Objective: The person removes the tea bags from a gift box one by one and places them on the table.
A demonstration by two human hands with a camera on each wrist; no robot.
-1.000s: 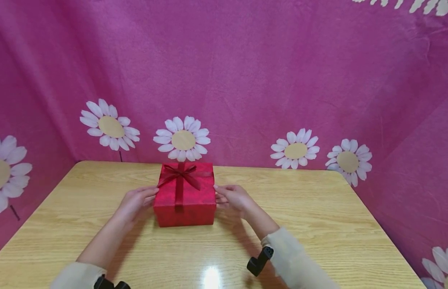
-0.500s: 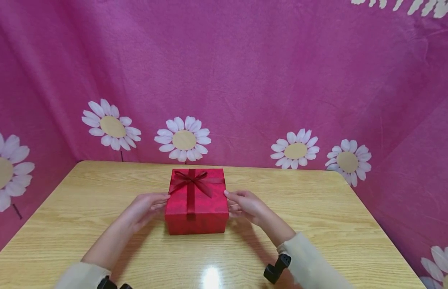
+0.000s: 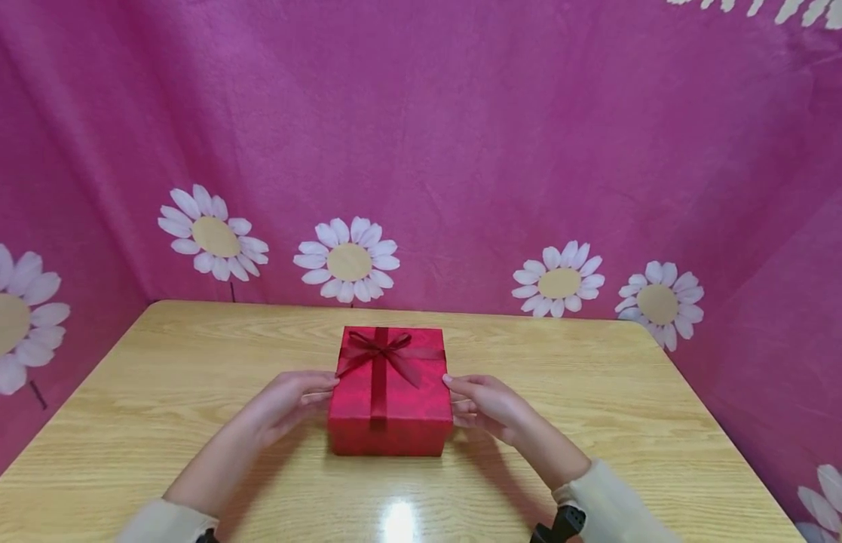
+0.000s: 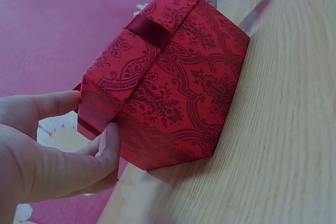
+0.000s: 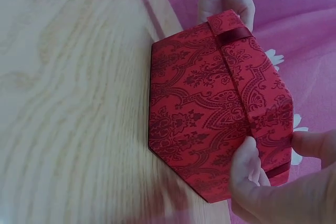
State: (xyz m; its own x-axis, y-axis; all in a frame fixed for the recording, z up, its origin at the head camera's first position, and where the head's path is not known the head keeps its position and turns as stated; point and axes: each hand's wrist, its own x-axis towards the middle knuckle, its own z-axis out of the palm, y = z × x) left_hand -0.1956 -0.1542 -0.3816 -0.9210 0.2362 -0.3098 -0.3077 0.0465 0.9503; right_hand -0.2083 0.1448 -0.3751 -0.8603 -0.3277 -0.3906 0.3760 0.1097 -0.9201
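A red gift box (image 3: 417, 407) with a darker red ribbon and bow (image 3: 382, 349) stands upright on the wooden table (image 3: 597, 407), its lid on. Gripping its left side is my left hand (image 3: 288, 403), with the thumb by the lid's top edge and the other fingers against the side. My right hand (image 3: 491, 407) holds the opposite side in the same way. Both wrist views show a dark paisley-like pattern on the box (image 4: 184, 82) and fingertips (image 5: 245, 153) at the lid's lower rim. The box's underside is hidden.
Behind the table hangs a magenta cloth (image 3: 448, 151) printed with white daisies (image 3: 349, 262), and it also covers both sides. A black wrist camera (image 3: 559, 526) sits at the right sleeve. Light reflects off the table's front (image 3: 398, 520).
Both hands have brought the gift box to the right and nearer to me across the table. The grip on its sides looks the same.
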